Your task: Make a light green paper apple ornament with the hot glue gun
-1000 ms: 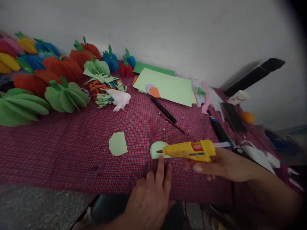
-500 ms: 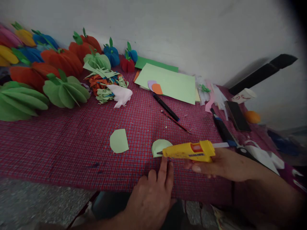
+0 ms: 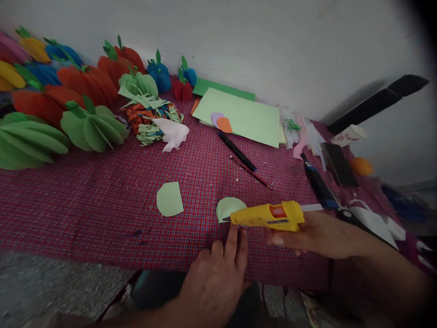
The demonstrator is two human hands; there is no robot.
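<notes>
While a red checked tablecloth [image 3: 102,182] fills the middle of the frame, a crowd of paper pumpkins [image 3: 87,86] takes up the upper left. Pale green sheets [image 3: 246,118] lie stacked at upper centre.

Lower down, the left hand [image 3: 213,278] reaches in from bottom centre, two fingers stretched out and the others folded under, with the foremost fingertip at the near edge of a piece of paper. At lower right the right hand [image 3: 317,234] is closed around the handle of a yellow glue gun [image 3: 266,215]; whether a finger is on the trigger cannot be seen. The gun points left, its dark nozzle over the small green paper piece [image 3: 230,207] just below centre, which looks folded or layered. Left of that lies a single green cutout [image 3: 170,199], flat and untouched.

The step in hand seems to be putting glue on the small piece near its straight edge. The next move calls for a steady nozzle and a fingertip kept clear of the hot tip.
</notes>
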